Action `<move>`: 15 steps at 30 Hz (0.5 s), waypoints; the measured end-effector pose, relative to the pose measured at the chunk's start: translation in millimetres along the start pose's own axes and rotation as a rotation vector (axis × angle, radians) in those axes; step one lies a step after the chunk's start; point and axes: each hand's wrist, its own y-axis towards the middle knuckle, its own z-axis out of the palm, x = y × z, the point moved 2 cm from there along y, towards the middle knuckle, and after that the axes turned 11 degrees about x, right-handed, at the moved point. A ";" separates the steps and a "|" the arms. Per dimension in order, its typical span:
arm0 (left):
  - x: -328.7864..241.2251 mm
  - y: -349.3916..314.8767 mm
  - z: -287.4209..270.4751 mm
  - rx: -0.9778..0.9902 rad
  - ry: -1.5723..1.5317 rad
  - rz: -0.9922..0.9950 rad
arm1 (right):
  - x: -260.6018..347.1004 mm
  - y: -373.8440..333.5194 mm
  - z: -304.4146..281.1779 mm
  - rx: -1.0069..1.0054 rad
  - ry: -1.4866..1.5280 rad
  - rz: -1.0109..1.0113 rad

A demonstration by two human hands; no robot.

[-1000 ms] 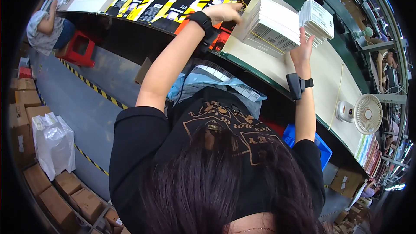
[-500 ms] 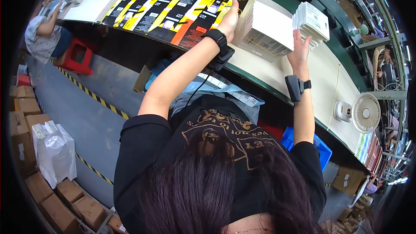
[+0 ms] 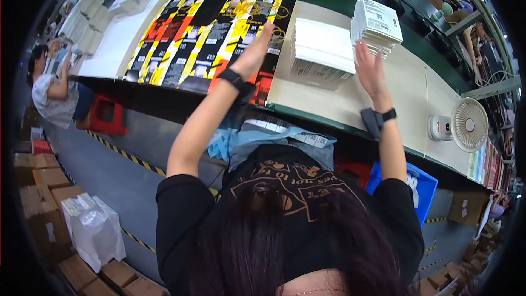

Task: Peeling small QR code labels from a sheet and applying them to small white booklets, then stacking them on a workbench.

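Observation:
A squared stack of white printed booklets or cards [image 3: 323,52] sits on the table between my two hands. My left hand [image 3: 256,53], fingers stretched out together and palm turned toward the stack, hovers left of it over a black, yellow and red printed sheet [image 3: 192,33]. Just off the stack's right side, my right hand [image 3: 371,72] is open with fingers extended. Behind that hand stands a second, less even pile of white printed pieces [image 3: 377,24]. Loose yellow rubber bands [image 3: 249,10] lie tangled on the far part of the sheet. Neither hand holds anything.
A small white fan [image 3: 468,125] stands at the right of the table. More white stacks [image 3: 85,24] are at the far left, near a seated person [image 3: 52,85]. A blue crate [image 3: 422,186] is below the table edge. Cardboard boxes [image 3: 41,214] line the lower left.
The whole view has shifted. My left hand has drawn back from the booklet stack, and my right hand has come slightly away from its right side. Both stay open.

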 end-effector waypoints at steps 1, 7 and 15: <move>-4.5 -2.5 -12.5 0.012 0.010 -0.003 | 2.6 -10.2 -13.1 -0.010 0.006 -0.011; -6.1 0.8 -9.4 0.424 0.834 0.044 | 10.9 -26.4 20.9 0.352 -0.992 0.161; -3.3 31.0 6.3 0.501 0.842 0.158 | 10.5 4.4 30.6 0.326 -0.706 0.180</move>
